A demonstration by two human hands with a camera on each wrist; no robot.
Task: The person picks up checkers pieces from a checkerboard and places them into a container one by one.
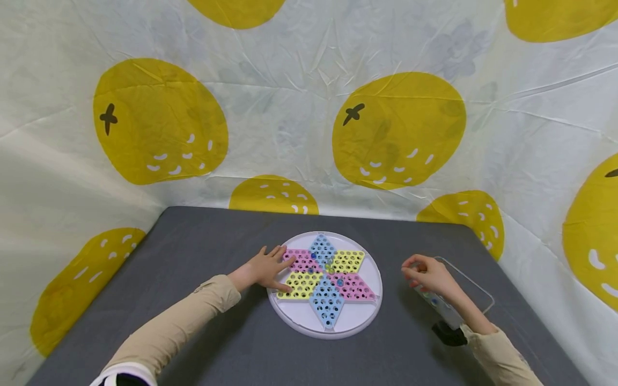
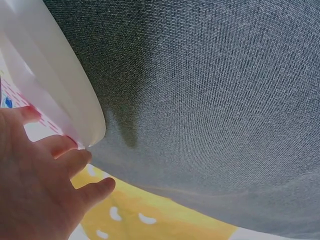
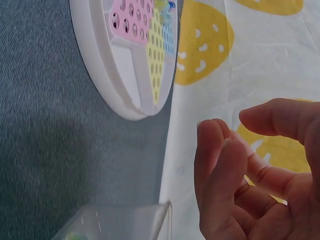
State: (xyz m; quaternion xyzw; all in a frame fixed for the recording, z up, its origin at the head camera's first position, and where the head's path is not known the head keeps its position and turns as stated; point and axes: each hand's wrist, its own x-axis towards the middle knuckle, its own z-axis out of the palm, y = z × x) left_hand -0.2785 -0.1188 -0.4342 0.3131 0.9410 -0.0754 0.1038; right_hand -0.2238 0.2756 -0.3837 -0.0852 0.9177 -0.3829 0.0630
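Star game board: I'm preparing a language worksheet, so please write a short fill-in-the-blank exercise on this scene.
The left hand is over the edge of a game board whose rim is ____.
In the head view, the star's bottom section is light ____.
In that view, the clear container is to the board's ____.
Missing words: white; blue; right.

Head view: bright, diffuse light; soft shadow on bench [image 1: 289, 364] beneath left sleeve [image 1: 178, 319]. Left wrist view: pale haze, lower frame.
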